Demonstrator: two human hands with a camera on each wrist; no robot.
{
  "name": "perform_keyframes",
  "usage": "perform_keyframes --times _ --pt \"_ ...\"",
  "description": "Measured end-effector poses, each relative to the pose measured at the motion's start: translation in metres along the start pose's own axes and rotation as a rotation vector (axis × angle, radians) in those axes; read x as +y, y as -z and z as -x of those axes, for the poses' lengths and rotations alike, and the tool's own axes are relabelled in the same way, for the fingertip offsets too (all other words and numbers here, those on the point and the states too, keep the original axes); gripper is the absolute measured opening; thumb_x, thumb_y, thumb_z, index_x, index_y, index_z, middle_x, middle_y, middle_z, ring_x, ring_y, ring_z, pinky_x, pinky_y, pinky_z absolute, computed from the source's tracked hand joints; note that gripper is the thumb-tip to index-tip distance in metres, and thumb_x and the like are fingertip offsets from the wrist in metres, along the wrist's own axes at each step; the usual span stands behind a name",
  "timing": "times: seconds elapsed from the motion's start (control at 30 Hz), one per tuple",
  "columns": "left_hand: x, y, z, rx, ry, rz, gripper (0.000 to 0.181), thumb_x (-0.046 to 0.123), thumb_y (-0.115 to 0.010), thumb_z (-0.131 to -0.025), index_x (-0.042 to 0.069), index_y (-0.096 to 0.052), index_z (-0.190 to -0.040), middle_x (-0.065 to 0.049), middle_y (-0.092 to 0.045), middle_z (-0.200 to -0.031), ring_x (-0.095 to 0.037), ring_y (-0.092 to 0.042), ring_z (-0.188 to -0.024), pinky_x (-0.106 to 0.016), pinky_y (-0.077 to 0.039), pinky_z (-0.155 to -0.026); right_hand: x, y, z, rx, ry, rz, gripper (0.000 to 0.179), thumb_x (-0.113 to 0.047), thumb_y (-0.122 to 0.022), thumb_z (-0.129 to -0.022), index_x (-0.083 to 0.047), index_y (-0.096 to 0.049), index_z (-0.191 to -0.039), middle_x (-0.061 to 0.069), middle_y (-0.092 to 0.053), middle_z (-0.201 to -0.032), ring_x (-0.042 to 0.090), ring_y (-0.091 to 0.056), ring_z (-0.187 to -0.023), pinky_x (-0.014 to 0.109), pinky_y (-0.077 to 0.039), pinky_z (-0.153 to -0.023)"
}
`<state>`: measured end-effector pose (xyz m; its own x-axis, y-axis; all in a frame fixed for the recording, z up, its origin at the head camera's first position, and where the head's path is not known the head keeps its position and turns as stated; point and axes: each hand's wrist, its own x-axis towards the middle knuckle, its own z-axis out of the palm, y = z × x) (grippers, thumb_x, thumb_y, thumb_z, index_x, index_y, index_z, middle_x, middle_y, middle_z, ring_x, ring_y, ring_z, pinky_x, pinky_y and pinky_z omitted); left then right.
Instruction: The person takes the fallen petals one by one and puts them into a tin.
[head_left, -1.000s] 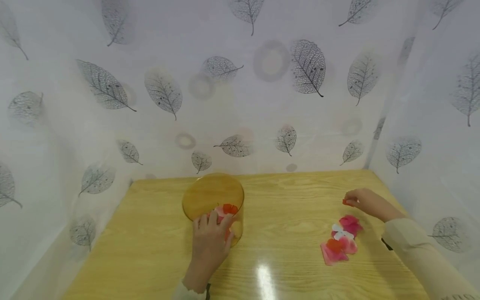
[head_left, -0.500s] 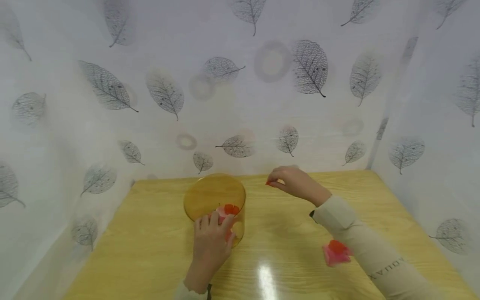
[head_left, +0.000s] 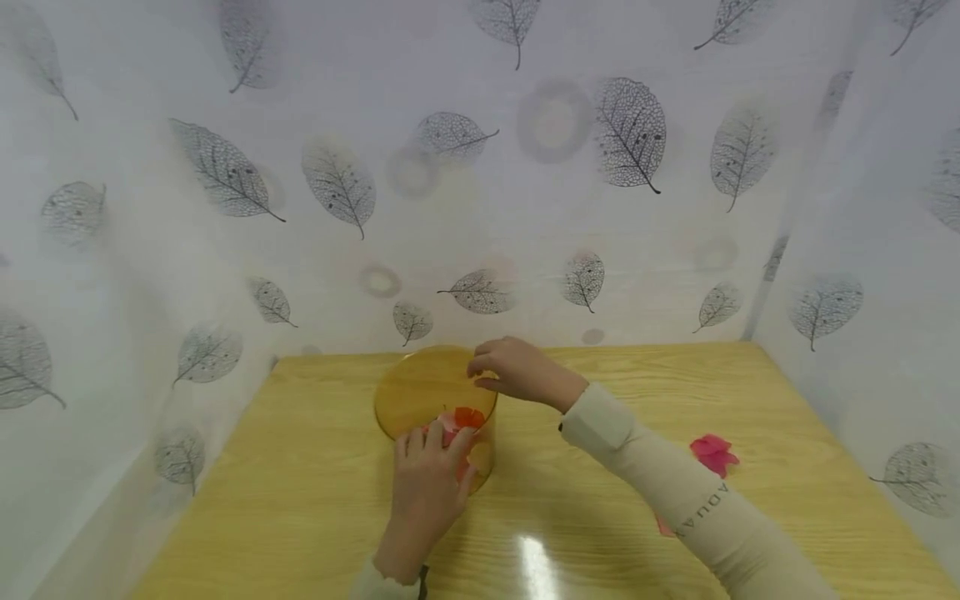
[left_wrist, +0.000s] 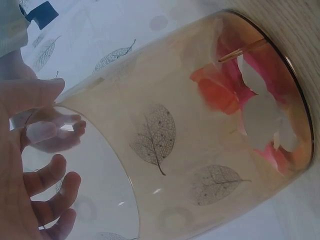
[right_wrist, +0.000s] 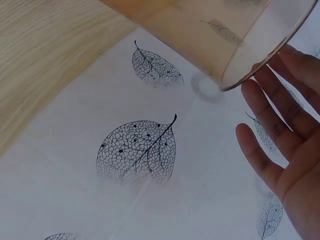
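Amber see-through container stands on worktop, nearer far-left corner than far-right one. Red, pink and white petals lie in bottom. Left hand grasps container, fingers curled over near side of rim. Right hand at rim's right side, fingers spread, released; touching or just clear, cannot tell. Magenta petal lies toward worktop's right edge; pink piece mostly hidden by right sleeve.
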<state>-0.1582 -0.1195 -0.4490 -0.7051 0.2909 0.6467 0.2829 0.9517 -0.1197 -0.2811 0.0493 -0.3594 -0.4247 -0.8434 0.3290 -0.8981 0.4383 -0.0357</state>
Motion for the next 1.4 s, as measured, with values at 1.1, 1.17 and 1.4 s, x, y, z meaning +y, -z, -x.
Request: perform_keyframes --times 1.1,1.17,1.4 --pt "0.003 -0.001 0.0 0.015 0.015 0.03 0.049 0.039 -0.082 -0.062 0.022 -0.054 -0.098 -0.006 -0.055 -0.09 -0.026 -0.053 -0.078 -0.04 -0.04 -0.074 0.098 -0.009 0.298 -0.214 -0.554 -0.002 0.009 -0.006 -0.071 -0.077 -0.009 -0.066 -0.084 -0.001 -0.063 -0.082 0.018 -0.059 -0.073 0.034 -0.051 -0.069" --pt "0.002 -0.001 0.0 0.017 0.014 0.026 0.049 0.039 -0.082 -0.062 0.022 -0.054 -0.099 -0.006 -0.055 -0.09 -0.026 -0.053 -0.078 -0.04 -0.041 -0.074 0.103 -0.014 0.302 -0.22 -0.574 -0.024 0.009 -0.006 -0.071 -0.077 -0.008 -0.066 -0.084 -0.001 -0.063 -0.081 0.017 -0.058 -0.072 0.034 -0.051 -0.068" --pt "0.002 0.0 0.0 0.023 0.006 0.008 0.05 0.04 -0.082 -0.062 0.022 -0.053 -0.099 -0.006 -0.055 -0.091 -0.025 -0.053 -0.078 -0.04 -0.041 -0.074 0.116 -0.023 0.308 -0.245 -0.616 -0.084 0.01 -0.004 -0.072 -0.075 -0.007 -0.066 -0.083 -0.003 -0.062 -0.077 0.011 -0.054 -0.068 0.031 -0.049 -0.064"
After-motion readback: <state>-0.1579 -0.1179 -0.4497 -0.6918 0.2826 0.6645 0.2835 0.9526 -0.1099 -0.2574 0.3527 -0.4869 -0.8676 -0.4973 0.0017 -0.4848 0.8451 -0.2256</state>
